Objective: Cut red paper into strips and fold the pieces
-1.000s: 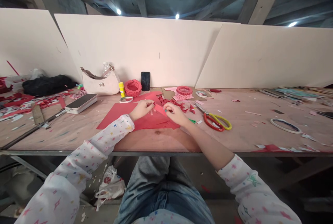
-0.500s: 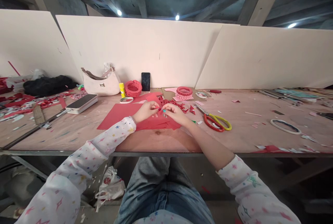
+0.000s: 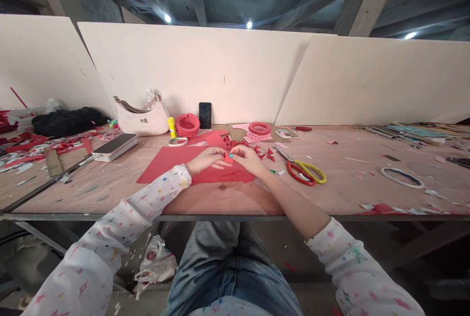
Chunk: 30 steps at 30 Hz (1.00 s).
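Note:
Between the fingertips of both hands is a small piece of red paper (image 3: pixel 228 158). My left hand (image 3: pixel 206 160) pinches it from the left, and my right hand (image 3: pixel 246 159) grips it from the right. Below them lie large red paper sheets (image 3: pixel 157 165) with smaller cut pieces on top. Just beyond the fingers is a heap of small folded red paper pieces (image 3: pixel 270 154). Scissors (image 3: pixel 306 171) with one red and one yellow handle rest to the right, blades toward the heap.
Behind the paper stand a woven red paper ring (image 3: pixel 187 125), a red-and-pink ring (image 3: pixel 259 131), a glue stick (image 3: pixel 172 128) and a phone (image 3: pixel 205 115). Tape rolls (image 3: pixel 402 178) (image 3: pixel 178 141), a handbag (image 3: pixel 142 117) and a power bank-like white box with dark top (image 3: pixel 115 147) lie around. Scraps litter both sides.
The small red paper between my fingers has turned so that more of its flat face shows. Both hands stay in nearly the same place, with the fingers slightly shifted.

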Motion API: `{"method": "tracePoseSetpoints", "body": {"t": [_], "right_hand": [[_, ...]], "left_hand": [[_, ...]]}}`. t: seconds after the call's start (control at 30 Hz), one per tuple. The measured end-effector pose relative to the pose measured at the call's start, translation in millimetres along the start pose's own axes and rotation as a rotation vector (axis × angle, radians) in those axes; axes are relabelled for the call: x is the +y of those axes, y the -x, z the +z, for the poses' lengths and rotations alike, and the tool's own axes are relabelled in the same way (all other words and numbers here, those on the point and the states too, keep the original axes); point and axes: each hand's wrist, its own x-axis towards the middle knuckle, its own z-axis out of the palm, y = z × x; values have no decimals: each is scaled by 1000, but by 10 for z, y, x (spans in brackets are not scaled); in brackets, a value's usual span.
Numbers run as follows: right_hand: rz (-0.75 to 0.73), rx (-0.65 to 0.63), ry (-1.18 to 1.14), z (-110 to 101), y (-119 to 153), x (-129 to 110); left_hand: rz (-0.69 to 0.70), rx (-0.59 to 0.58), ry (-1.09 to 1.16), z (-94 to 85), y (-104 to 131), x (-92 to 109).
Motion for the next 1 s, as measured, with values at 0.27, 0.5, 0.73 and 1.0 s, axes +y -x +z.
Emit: {"method": "tracePoseSetpoints", "body": {"t": [0.27,0.5,0.73,1.0], "right_hand": [[-6,5,21,-6,0,-2],[1,5,29,-6,2,-8],[2,2,20,-1,5,-14],[-3,-1,9,0,6,7]], "left_hand": [[-12,-40,-91,6,32,58],[-21,-55,-96,4,26,45],[-24,-59,-93,2,23,33],[-22,-56,-130,8,19,22]]}}
